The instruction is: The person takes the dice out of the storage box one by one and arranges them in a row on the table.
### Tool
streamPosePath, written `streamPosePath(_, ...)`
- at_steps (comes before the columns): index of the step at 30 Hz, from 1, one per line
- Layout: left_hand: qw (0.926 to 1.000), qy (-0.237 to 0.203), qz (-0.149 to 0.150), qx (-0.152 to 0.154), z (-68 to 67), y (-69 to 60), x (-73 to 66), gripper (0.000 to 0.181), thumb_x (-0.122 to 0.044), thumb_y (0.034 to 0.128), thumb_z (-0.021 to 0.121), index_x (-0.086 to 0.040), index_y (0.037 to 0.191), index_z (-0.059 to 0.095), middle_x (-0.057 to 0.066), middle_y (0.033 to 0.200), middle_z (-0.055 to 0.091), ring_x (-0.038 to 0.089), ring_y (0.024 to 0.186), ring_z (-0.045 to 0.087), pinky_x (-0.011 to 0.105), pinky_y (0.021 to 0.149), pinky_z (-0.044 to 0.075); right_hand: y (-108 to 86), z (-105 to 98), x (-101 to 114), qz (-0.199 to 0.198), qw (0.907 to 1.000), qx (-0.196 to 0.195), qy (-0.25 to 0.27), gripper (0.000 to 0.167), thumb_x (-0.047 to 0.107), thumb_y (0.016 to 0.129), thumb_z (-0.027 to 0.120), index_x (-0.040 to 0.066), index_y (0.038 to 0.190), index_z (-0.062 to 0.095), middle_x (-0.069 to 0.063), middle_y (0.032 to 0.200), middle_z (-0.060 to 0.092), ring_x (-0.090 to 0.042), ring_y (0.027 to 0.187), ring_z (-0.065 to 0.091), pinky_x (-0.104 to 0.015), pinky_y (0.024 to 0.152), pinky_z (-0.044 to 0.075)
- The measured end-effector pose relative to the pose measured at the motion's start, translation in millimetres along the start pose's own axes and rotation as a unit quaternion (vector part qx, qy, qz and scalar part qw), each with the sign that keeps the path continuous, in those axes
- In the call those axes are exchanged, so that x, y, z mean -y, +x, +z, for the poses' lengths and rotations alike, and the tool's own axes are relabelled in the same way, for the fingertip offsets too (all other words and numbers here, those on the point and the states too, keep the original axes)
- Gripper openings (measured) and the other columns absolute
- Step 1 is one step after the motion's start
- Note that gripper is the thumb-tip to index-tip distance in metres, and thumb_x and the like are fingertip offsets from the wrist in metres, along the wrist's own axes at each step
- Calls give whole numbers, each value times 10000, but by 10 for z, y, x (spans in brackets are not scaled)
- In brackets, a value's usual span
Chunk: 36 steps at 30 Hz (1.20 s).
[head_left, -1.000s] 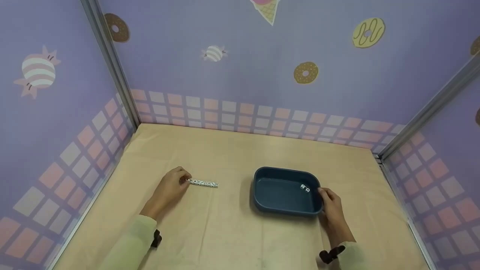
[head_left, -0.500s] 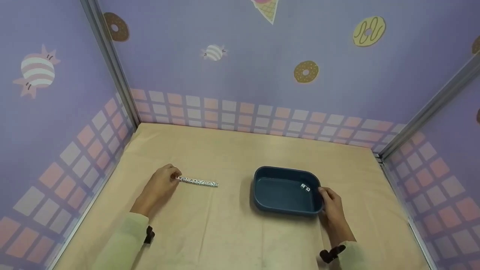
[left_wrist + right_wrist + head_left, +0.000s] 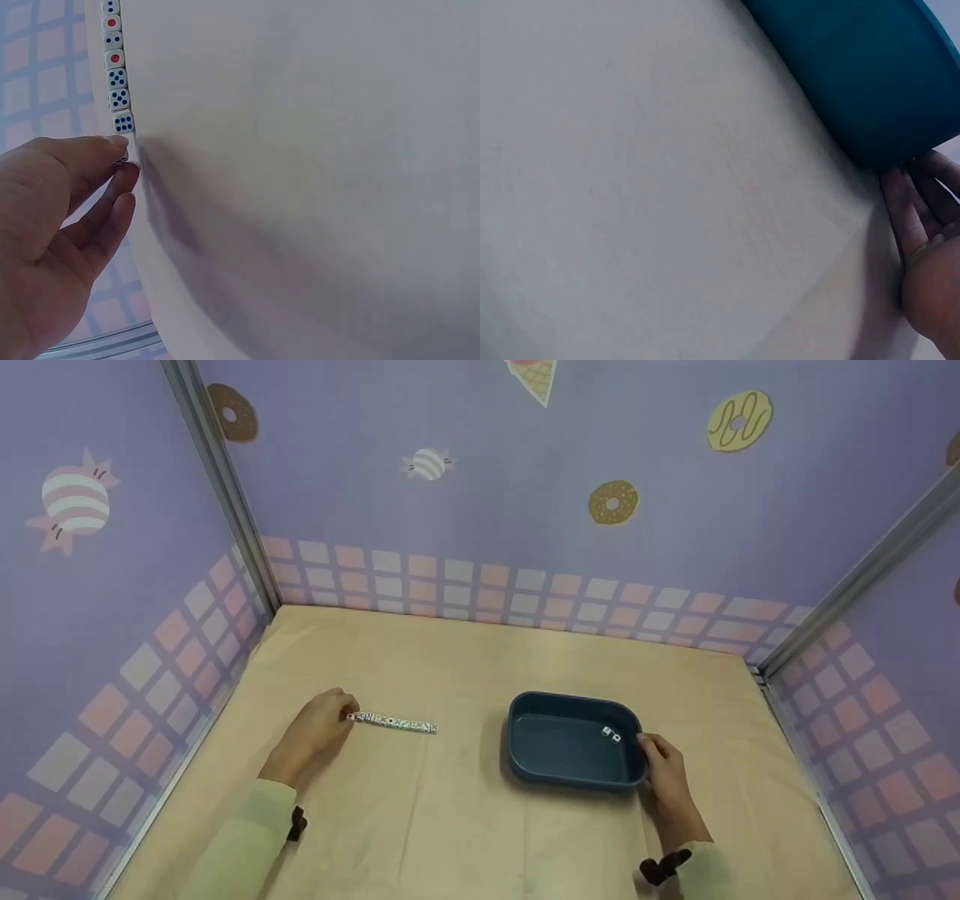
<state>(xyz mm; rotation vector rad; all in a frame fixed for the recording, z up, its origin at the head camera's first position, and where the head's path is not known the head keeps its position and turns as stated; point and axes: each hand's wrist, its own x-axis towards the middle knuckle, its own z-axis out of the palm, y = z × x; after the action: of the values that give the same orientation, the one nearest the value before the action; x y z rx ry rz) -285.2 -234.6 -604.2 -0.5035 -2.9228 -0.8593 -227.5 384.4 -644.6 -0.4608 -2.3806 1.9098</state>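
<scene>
A straight row of small white dice (image 3: 397, 723) lies on the cloth left of centre in the head view. My left hand (image 3: 313, 731) is at the row's left end, and in the left wrist view its thumb and fingertips pinch one die (image 3: 120, 160), mostly covered, just beyond a die showing six (image 3: 123, 122). A dark blue rectangular bin (image 3: 574, 784) stands to the right, with two dice (image 3: 611, 735) inside near its right wall. My right hand (image 3: 667, 780) grips that right side, thumb at the rim; the right wrist view shows fingers against the bin's lower outside.
A beige cloth (image 3: 465, 825) covers the table. Purple walls (image 3: 495, 472) with pastel sweets and tile patterns enclose it at the back and both sides, with metal posts (image 3: 225, 495) at the corners.
My left hand has moved left along the row, and more dice show to the right of its fingers. The right hand and the bin have stayed in place.
</scene>
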Motion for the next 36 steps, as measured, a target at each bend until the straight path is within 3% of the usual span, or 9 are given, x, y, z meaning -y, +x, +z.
streamPosePath(7,9997,141,112,156,2,58,13,186,52,923,776,-9,1097,752,118,1048,684,297,957,673,474,857,586,14,-30,15,73,9999,143,-28,533,424,1123,519,-18,1414,588,-213,1439,568,-272,1240,555,-243,954,480)
streamPosePath(20,9989,-274,224,303,26,92,67,248,40,922,789,-27,1159,752,109,1111,721,306,1017,701,494,901,587,-9,12,-7,-84,9998,-61,141,533,470,1098,565,8,1353,634,-169,1365,615,-246,1170,597,-219,908,512)
streamPosePath(27,9985,-446,217,239,64,93,110,224,25,922,795,-48,1130,758,91,1081,742,286,997,700,498,891,580,-23,21,2,-114,9994,-33,310,518,446,1098,577,-7,1341,637,-177,1350,609,-247,1144,587,-242,905,515)
streamPosePath(36,9978,-513,101,413,21,97,92,227,-15,950,781,-63,1168,744,93,1129,732,272,1022,692,506,927,571,-17,9,35,1,9997,8,256,499,402,1114,554,-18,1378,614,-211,1393,588,-260,1158,600,-234,891,529)
